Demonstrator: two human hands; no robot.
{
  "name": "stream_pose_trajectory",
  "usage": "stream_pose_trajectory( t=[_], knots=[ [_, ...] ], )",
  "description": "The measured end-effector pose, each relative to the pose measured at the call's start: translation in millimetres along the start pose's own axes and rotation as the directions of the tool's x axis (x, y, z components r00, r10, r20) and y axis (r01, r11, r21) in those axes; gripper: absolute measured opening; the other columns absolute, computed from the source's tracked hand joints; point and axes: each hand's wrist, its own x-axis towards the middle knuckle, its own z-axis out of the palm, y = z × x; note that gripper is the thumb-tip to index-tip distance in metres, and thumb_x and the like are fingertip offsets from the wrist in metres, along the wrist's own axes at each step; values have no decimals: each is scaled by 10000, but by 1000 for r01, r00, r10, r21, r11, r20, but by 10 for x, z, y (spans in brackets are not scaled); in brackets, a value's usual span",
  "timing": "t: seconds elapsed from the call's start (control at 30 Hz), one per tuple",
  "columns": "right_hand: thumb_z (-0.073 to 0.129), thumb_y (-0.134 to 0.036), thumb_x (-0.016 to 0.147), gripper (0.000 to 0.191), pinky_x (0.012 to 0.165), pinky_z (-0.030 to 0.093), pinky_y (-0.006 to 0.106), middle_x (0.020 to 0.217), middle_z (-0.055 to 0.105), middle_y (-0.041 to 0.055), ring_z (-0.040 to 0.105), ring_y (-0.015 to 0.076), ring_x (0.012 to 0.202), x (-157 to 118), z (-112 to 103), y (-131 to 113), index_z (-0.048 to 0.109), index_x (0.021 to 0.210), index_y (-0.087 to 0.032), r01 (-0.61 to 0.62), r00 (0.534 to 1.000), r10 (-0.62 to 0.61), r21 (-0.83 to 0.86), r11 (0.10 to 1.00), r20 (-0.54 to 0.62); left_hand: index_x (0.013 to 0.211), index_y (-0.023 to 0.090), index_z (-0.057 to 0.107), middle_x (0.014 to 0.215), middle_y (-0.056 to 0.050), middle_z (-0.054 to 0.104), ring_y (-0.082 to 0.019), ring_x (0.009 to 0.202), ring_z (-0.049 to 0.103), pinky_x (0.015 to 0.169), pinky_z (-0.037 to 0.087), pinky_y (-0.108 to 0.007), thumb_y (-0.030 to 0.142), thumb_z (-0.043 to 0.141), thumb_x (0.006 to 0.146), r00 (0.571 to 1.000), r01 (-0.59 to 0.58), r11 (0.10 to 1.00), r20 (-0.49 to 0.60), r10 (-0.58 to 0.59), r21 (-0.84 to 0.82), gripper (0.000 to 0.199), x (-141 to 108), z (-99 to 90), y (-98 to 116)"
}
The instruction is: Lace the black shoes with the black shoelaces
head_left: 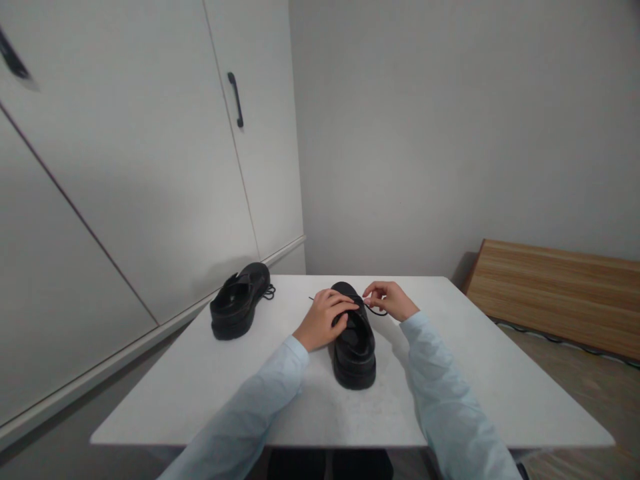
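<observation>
A black shoe (354, 363) stands on the white table with its heel toward me. My left hand (325, 319) rests over the shoe's upper from the left, its fingers spread across the lacing area. On the shoe's right side, my right hand (391, 300) pinches a thin black shoelace (376, 312), part of which curves below the fingers. Another lace end sticks out to the left of the shoe. A second black shoe (234, 308) sits at the table's left edge, its laces looped on its right side.
The white table (475, 387) spans the area before me. White cabinet doors (150, 133) with black handles rise at the left. Beyond the table's right side lies a wooden panel (560, 287) against the grey wall.
</observation>
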Motion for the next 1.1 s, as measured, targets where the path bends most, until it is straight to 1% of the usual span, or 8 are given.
stream_pose_trajectory(
  t=[0.1, 0.33, 0.53, 0.7, 0.8, 0.93, 1.1],
  knots=[
    [713, -302, 605, 199, 380, 375, 182, 445, 531, -54, 448, 79, 400, 4, 28, -10, 663, 736, -160, -1, 1000, 1, 0, 1000, -3, 1108, 267, 624, 1126, -38, 623, -224, 1044, 463, 977, 306, -422, 216, 451, 832, 1000, -9, 1000, 1, 9, 15, 330, 2, -4, 5],
    [694, -266, 616, 176, 384, 364, 187, 453, 527, -58, 443, 84, 402, 13, 83, -23, 645, 752, -166, -1, 1000, 2, -52, 999, 14, 1114, 266, 616, 1121, -45, 616, -227, 1043, 459, 976, 303, -421, 215, 451, 831, 1000, -7, 1000, -3, 8, 10, 332, 11, -7, 27],
    [648, -247, 660, 148, 410, 392, 196, 471, 520, -63, 466, 89, 412, 13, 83, 34, 622, 785, -172, 22, 999, -21, -57, 998, 26, 1121, 213, 568, 1086, -69, 602, -225, 1022, 470, 954, 322, -398, 230, 455, 828, 1000, 18, 1000, -18, -18, 7, 314, 16, -22, 54],
    [645, -262, 666, 175, 419, 417, 200, 476, 502, -69, 471, 86, 414, 8, 82, 14, 594, 804, -167, 15, 999, -13, -35, 999, 52, 987, 195, 571, 1000, -57, 609, -213, 992, 484, 944, 333, -386, 204, 468, 808, 999, 32, 999, -22, -32, 25, 207, 11, -20, 52],
    [644, -276, 668, 199, 419, 419, 200, 477, 491, -74, 470, 85, 416, 12, 86, -1, 569, 818, -168, 6, 998, -4, -27, 1000, 66, 946, 199, 593, 1003, -44, 616, -207, 997, 479, 942, 329, -387, 195, 466, 819, 1000, 15, 998, -7, -14, 58, 180, 9, -7, 39],
    [611, -319, 703, 202, 422, 402, 207, 481, 473, -76, 468, 94, 420, 17, 105, -5, 546, 832, -178, 15, 998, -13, -39, 999, 53, 944, 205, 617, 1012, -38, 630, -194, 987, 488, 936, 335, -378, 233, 468, 849, 1000, 1, 998, -18, 0, 63, 179, 24, 5, 30],
    [571, -297, 751, 155, 462, 372, 213, 474, 460, -81, 449, 95, 421, 14, 143, -12, 539, 853, -184, 77, 997, -79, -163, 984, -9, 907, 208, 644, 959, -31, 659, -186, 932, 514, 921, 344, -383, 311, 476, 871, 999, -1, 997, -41, 4, 79, 201, 58, 16, 24]
  ],
)
